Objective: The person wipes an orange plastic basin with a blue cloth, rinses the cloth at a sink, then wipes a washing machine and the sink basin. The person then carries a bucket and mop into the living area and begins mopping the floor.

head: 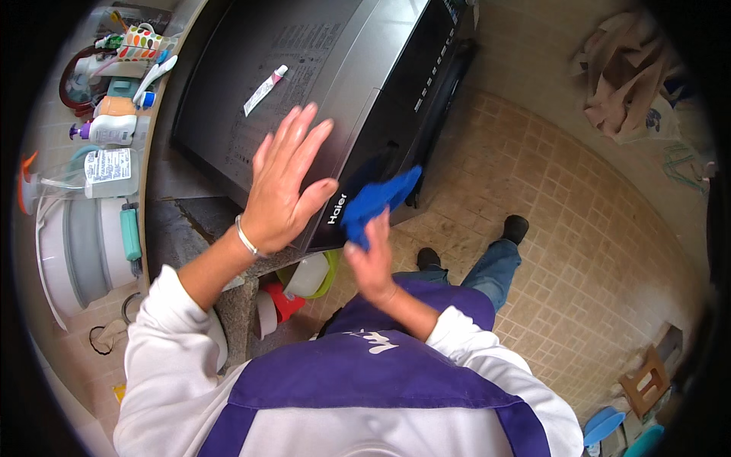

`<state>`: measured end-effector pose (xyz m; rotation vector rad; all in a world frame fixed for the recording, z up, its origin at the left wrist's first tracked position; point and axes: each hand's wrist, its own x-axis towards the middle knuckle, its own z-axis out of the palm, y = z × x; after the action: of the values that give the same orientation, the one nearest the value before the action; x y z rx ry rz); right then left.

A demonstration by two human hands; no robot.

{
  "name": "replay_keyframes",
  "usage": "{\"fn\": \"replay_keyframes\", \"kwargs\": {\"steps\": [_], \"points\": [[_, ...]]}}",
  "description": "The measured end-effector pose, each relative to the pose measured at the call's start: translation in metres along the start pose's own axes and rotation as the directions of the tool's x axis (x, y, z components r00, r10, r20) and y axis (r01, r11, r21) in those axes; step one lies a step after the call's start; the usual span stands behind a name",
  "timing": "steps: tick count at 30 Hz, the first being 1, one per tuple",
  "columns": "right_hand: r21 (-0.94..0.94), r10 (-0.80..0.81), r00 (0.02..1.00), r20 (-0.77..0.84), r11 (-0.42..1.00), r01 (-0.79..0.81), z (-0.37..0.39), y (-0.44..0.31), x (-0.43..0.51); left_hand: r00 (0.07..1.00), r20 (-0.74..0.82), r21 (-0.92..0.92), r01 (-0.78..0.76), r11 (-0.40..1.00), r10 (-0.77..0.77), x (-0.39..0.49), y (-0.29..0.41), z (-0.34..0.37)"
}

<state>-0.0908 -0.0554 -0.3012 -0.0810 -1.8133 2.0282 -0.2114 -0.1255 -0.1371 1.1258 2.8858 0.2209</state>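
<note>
A blue cloth [380, 200] is in my right hand [374, 257], against the black front panel of a Haier washing machine [354, 103], beside the maker's name. My left hand [288, 177], with a silver bangle at the wrist, is over the corner of the machine's dark top; its fingers are spread and hold nothing. Whether its palm touches the machine I cannot tell. A small white and pink tube [265, 91] lies on the top, just beyond the left fingertips.
Left of the machine, a shelf edge [149, 171] borders a dotted mug [140, 44], a pump bottle [114, 130] and a spray bottle [108, 171]. Basins [311, 277] sit below the stone ledge [240, 308]. Right are the tiled floor [548, 228] and a bag [628, 85]; a brown stool [648, 383] stands lower right.
</note>
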Motion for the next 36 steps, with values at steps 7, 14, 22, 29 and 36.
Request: {"fn": "replay_keyframes", "kwargs": {"steps": [7, 14, 22, 29, 36], "points": [[-0.064, -0.025, 0.991, 0.132, 0.997, 0.034, 0.01, 0.003, -0.024, 0.99, -0.127, 0.036, 0.061, 0.998, -0.056, -0.035, -0.007, 0.032], [-0.597, -0.266, 0.963, 0.03, 0.769, 0.231, -0.035, 0.009, 0.079, 0.992, -0.121, 0.076, 0.052, 0.996, -0.042, -0.036, -0.008, 0.033], [-0.644, -0.207, 0.828, 0.522, 0.541, 0.541, -0.057, -0.018, 0.083, 0.988, -0.149, 0.092, 0.041, 0.995, -0.027, -0.035, -0.005, 0.032], [-0.459, -0.274, 0.86, 0.43, 0.754, 0.47, -0.045, -0.008, 0.036, 0.989, -0.147, 0.1, 0.037, 0.994, -0.022, -0.033, -0.003, 0.029], [-0.236, -0.023, 1.0, -0.009, 0.972, 0.02, -0.017, 0.026, -0.025, 0.992, -0.125, 0.107, 0.04, 0.993, -0.026, -0.033, -0.002, 0.03]]}}
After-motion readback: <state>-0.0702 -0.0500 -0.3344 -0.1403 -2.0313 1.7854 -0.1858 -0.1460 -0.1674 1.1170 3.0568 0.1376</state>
